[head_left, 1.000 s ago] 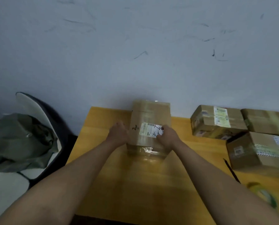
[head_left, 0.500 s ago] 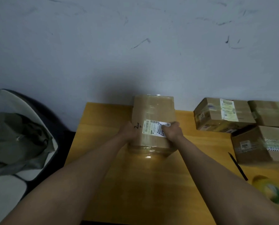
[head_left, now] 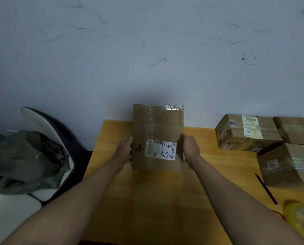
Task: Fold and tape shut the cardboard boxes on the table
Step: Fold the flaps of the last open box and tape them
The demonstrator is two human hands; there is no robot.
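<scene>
The cardboard box [head_left: 158, 137] sits at the centre of the frame, over the far part of the yellow wooden surface [head_left: 165, 200], close to the grey wall [head_left: 147, 50]. Its broad labelled face is turned toward the viewer, with its long axis running up and down the frame, bottom edge nearest the person and top edge toward the wall. Whether the bottom edge rests on the surface or is raised off it cannot be told. A white shipping label [head_left: 160, 151] with a black scrawl lies on the lower half of that face, and shiny clear tape [head_left: 172, 106] catches light along the top edge. The left hand [head_left: 125, 151] grips the box's left edge, fingers curled round it. The right hand [head_left: 190, 150] clasps the right edge in the same way, its fingers blurred. At the right of the frame three other boxes [head_left: 246, 133] are grouped on the surface. Below them lies a black pen [head_left: 266, 189], and a tape roll [head_left: 303, 220] sits blurred in the lower right corner. At the left of the frame a chair [head_left: 47, 128] carries a grey-green garment [head_left: 29, 160].
</scene>
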